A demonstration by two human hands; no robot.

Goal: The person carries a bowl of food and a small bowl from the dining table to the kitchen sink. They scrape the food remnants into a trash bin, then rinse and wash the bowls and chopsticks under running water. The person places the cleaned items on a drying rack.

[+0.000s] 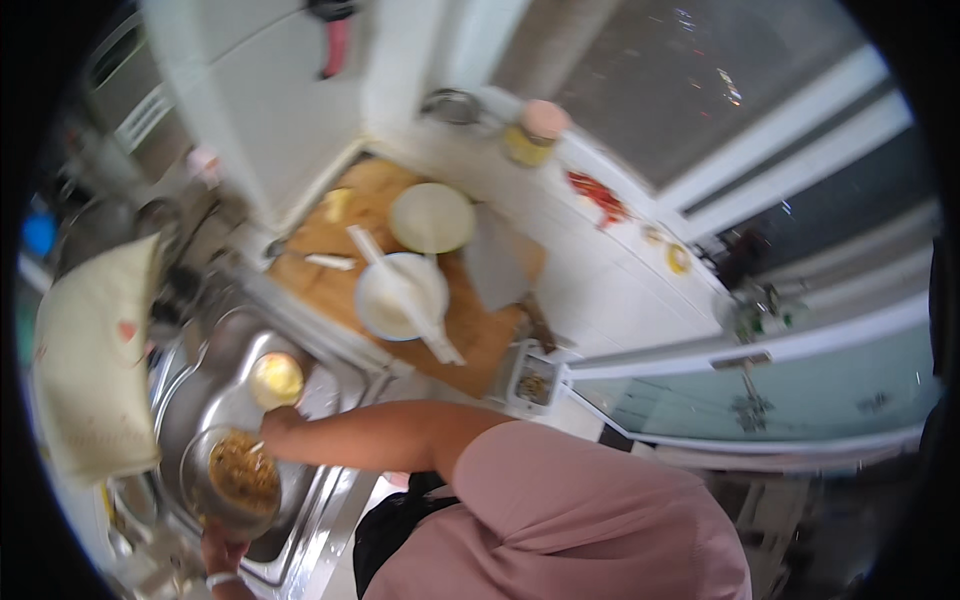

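My left hand (223, 546), with a light band at the wrist, grips the near rim of a clear bowl (262, 517). The bowl tilts over the steel sink (225, 341) and contains brownish, chopped food (244, 469). From the other side my right hand (282, 426) reaches in, curled, with a short white utensil (257, 447) sticking out towards the food. Blur hides what kind of utensil it is. Just beyond the right hand is a small round dish (277, 380) with something yellow inside; I cannot tell whether the fingers touch it.
Beside the sink, a wooden board (480, 360) bears a white bowl (382, 300) with chopsticks (409, 300) across it, a pale round bowl (433, 217), a cleaver (493, 259) and a small knife (330, 261). A cream cloth (97, 367) hangs left. Red chillies (598, 196) lie along the windowsill.
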